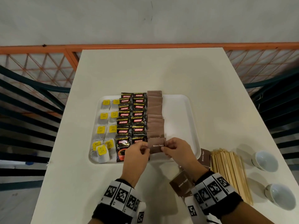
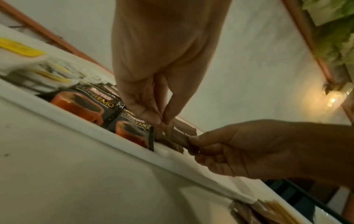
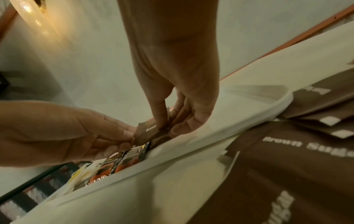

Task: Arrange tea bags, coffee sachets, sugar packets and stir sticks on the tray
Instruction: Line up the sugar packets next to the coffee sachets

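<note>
A: Hands? Both on one brown sugar packet point(image 1: 156, 145). Left hand point(image 1: 137, 152) pinches its left edge, right hand point(image 1: 175, 148) pinches its right edge, thumb and fingertips closed on the paper.

B: Where is the packet?

A: Near edge of the white tray point(image 1: 178, 110), about 6 o'clock on it, at the near end of the sugar packet column point(image 1: 155, 113). Wrist views show it just above the tray floor; touching or not, cannot tell.

B: Rest of the tray?

A: Tea bags point(image 1: 105, 125) with yellow tags in two columns at 9 o'clock. Coffee sachets point(image 1: 131, 120), black Kopiko, two overlapping columns in the middle. Sugar column right of them. The 3 o'clock part of the tray is bare white.

B: Off the tray?

A: On the tabletop point(image 1: 145, 70), stir sticks point(image 1: 229, 172) in a bundle at 4 o'clock from the tray. Loose sugar packets point(image 1: 182, 185) lie between bundle and right wrist, one more just beside the tray's near right corner. Two white cups point(image 1: 265, 160) at the tabletop's right edge, well apart from the tray.

B: Wrists?

A: Black bands with marker squares on both.
</note>
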`<action>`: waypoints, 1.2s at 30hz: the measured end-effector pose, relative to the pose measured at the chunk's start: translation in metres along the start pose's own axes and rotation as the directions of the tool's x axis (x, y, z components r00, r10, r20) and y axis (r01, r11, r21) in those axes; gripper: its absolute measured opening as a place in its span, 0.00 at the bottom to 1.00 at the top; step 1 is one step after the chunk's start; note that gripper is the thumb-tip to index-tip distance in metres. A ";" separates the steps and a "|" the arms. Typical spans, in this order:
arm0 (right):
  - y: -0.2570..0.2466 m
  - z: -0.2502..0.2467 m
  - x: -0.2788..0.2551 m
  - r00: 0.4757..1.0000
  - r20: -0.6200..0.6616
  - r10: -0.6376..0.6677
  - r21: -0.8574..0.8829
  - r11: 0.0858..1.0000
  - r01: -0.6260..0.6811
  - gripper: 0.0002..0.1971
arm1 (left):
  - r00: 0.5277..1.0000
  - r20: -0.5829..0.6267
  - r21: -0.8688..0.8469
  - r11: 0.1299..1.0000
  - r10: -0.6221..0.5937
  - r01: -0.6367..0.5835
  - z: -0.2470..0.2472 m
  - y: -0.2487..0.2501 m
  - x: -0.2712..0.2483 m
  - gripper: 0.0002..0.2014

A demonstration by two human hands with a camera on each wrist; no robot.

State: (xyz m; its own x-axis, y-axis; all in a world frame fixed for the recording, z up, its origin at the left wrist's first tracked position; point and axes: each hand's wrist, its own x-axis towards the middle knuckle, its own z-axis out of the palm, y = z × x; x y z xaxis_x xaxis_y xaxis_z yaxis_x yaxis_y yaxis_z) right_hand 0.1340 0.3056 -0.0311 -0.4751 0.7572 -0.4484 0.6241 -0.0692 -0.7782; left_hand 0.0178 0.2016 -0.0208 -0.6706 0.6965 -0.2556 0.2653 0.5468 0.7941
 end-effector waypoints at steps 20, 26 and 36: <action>0.026 -0.085 -0.038 0.981 -0.097 -0.168 -0.390 0.913 0.118 0.04 | 0.855 0.506 0.203 0.949 0.111 -0.243 0.031 0.004 -0.054 0.21; 0.054 -0.108 -0.050 0.986 0.124 -0.113 -0.804 0.571 0.166 0.38 | 0.809 0.582 0.389 0.845 0.083 -0.367 0.063 0.011 -0.073 0.48; 0.068 -0.084 -0.076 0.900 0.403 -0.165 -0.850 0.297 0.435 0.50 | 0.731 0.656 0.466 0.662 0.187 -0.587 0.081 0.002 -0.089 0.61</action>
State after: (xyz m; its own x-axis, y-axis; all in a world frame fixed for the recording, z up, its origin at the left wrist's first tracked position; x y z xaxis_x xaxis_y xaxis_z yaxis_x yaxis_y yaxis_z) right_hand 0.2645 0.2982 -0.0129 -0.7806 0.4314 -0.4522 0.5062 0.8608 -0.0525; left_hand 0.1341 0.1784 -0.0414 0.0135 0.9163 -0.4002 0.8924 0.1695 0.4183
